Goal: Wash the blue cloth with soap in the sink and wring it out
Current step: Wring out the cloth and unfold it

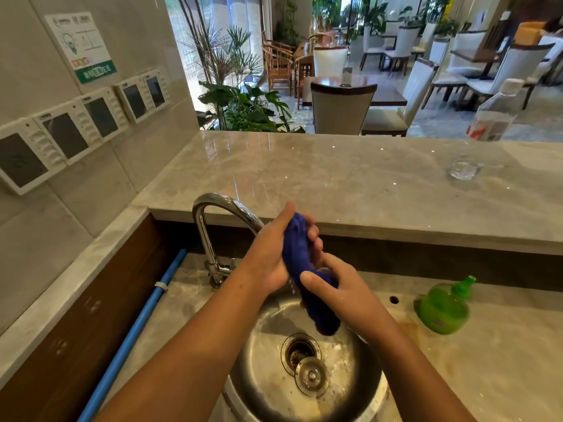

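On the tiled wall at the far left, a row of white control panels (76, 129) with dark screens runs below a green-edged notice (82, 47). A blue pipe (137, 330) slants along the wooden ledge towards a chrome faucet (213, 226), whose curved spout arches to the right behind the hands. The left hand (271, 257) is clenched round the upper part of the blue cloth (297, 251), fingers wrapped over its far side. The cloth is bunched into a thick roll held above the round steel sink (262, 354). The wet right hand (335, 287) grasps the roll lower down, thumb laid across it, and the loose end hangs over the basin just above the open drain (300, 351). A round strainer plug (312, 376) lies in the basin just beside the drain. To the right, a green soap bottle (443, 309) stands on the marble surround near a small hole. On the raised marble counter (304, 169) behind, a clear glass (464, 167) stands near a clear plastic bottle (493, 117) with a red-and-white label.
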`<move>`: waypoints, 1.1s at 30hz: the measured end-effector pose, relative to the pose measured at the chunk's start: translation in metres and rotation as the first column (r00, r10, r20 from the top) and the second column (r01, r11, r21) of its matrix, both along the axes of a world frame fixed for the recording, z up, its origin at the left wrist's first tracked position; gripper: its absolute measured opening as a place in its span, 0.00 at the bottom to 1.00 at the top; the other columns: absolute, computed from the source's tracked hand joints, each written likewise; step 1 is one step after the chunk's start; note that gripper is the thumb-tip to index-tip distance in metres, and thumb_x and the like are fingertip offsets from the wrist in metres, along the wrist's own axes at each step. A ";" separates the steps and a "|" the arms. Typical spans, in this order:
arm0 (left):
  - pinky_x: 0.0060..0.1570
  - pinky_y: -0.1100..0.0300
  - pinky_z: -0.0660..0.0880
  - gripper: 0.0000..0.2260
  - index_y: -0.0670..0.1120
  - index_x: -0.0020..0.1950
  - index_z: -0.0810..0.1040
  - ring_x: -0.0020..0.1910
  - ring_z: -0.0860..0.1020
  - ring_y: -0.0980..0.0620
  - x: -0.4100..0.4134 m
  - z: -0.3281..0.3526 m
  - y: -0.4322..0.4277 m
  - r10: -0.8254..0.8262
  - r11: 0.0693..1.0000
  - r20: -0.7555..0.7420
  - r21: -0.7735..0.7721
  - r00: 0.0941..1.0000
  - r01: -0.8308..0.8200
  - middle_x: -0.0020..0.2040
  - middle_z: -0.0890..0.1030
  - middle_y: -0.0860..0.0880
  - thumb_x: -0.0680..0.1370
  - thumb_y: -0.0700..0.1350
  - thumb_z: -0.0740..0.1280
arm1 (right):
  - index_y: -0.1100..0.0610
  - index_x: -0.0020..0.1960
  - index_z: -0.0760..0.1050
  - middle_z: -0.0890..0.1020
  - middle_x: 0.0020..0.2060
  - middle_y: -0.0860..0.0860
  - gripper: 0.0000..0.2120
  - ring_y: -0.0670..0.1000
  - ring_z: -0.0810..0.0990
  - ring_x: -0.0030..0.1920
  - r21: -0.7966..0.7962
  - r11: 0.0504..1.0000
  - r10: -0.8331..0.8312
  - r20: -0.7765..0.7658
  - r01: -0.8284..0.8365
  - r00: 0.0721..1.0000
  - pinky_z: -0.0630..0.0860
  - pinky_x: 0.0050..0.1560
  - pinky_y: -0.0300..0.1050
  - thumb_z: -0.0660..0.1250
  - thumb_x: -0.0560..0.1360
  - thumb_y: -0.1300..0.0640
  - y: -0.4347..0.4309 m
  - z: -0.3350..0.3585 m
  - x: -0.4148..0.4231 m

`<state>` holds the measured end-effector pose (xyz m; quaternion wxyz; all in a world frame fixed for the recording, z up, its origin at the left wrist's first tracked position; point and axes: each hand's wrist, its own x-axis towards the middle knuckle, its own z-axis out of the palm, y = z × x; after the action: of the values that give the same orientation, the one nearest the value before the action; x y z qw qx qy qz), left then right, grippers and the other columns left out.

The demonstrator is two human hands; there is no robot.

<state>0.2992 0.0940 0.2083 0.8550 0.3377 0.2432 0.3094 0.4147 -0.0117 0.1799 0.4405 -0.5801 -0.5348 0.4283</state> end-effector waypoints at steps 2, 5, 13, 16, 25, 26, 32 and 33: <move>0.46 0.49 0.77 0.19 0.42 0.48 0.78 0.41 0.80 0.45 -0.016 0.001 -0.009 0.062 0.998 0.008 0.000 0.998 -0.062 0.39 0.79 0.44 0.78 0.58 0.63 | 0.47 0.54 0.75 0.83 0.47 0.46 0.22 0.48 0.84 0.44 0.045 0.997 -0.061 0.074 0.058 0.995 0.83 0.48 0.52 0.69 0.68 0.33 -0.008 0.001 -0.012; 0.49 0.47 0.80 0.20 0.39 0.54 0.79 0.48 0.83 0.42 -0.036 0.002 -0.026 0.148 0.989 -0.016 0.031 0.989 -0.147 0.43 0.81 0.41 0.81 0.56 0.61 | 0.44 0.53 0.73 0.82 0.46 0.41 0.17 0.42 0.81 0.45 0.105 0.988 -0.125 0.153 0.110 0.980 0.81 0.47 0.42 0.73 0.70 0.40 -0.021 0.003 -0.039; 0.68 0.40 0.69 0.24 0.38 0.71 0.70 0.66 0.77 0.37 -0.110 -0.003 -0.049 0.008 0.996 0.086 -0.088 0.996 0.000 0.64 0.79 0.34 0.79 0.49 0.61 | 0.50 0.53 0.77 0.83 0.44 0.49 0.06 0.50 0.83 0.44 0.137 0.967 -0.215 0.000 0.213 0.977 0.83 0.47 0.49 0.70 0.77 0.52 -0.045 -0.007 -0.101; 0.71 0.40 0.66 0.21 0.37 0.71 0.70 0.67 0.76 0.38 -0.133 -0.010 -0.057 0.004 0.998 0.124 -0.069 0.992 0.005 0.66 0.78 0.35 0.79 0.43 0.61 | 0.53 0.51 0.78 0.83 0.43 0.49 0.06 0.49 0.82 0.43 0.128 0.962 -0.238 -0.022 0.239 0.971 0.80 0.44 0.42 0.69 0.75 0.53 -0.055 -0.010 -0.117; 0.59 0.49 0.77 0.14 0.39 0.66 0.75 0.60 0.82 0.44 -0.165 -0.022 -0.089 0.169 0.980 -0.093 0.124 0.981 -0.157 0.60 0.83 0.41 0.83 0.37 0.56 | 0.38 0.56 0.74 0.77 0.52 0.40 0.13 0.39 0.77 0.52 0.152 0.929 -0.368 0.267 0.338 0.891 0.76 0.51 0.39 0.72 0.74 0.48 -0.074 -0.017 -0.145; 0.58 0.50 0.77 0.14 0.40 0.65 0.76 0.59 0.82 0.44 -0.167 -0.024 -0.093 0.189 0.975 -0.119 0.141 0.975 -0.172 0.58 0.84 0.41 0.83 0.37 0.56 | 0.40 0.56 0.74 0.78 0.50 0.41 0.13 0.40 0.78 0.50 0.176 0.910 -0.408 0.228 0.375 0.884 0.78 0.49 0.39 0.73 0.74 0.48 -0.076 -0.015 -0.148; 0.54 0.54 0.80 0.13 0.42 0.62 0.78 0.56 0.83 0.45 -0.167 -0.027 -0.114 0.206 0.969 -0.193 0.174 0.959 -0.173 0.56 0.85 0.41 0.83 0.37 0.56 | 0.50 0.49 0.78 0.82 0.39 0.48 0.02 0.48 0.80 0.40 0.155 0.921 -0.373 0.088 0.358 0.924 0.79 0.40 0.46 0.70 0.77 0.54 -0.068 -0.013 -0.155; 0.53 0.55 0.81 0.13 0.42 0.61 0.78 0.55 0.84 0.45 -0.168 -0.027 -0.114 0.209 0.969 -0.198 0.174 0.958 -0.175 0.55 0.85 0.41 0.83 0.37 0.56 | 0.50 0.49 0.79 0.83 0.40 0.48 0.02 0.48 0.81 0.41 0.146 0.924 -0.362 0.043 0.352 0.931 0.80 0.42 0.45 0.68 0.78 0.56 -0.069 -0.013 -0.151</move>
<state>0.1316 -0.0203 0.1811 0.7606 0.4093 0.3412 0.3708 0.2633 -0.0805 0.1666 0.5307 -0.6509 -0.4630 0.2832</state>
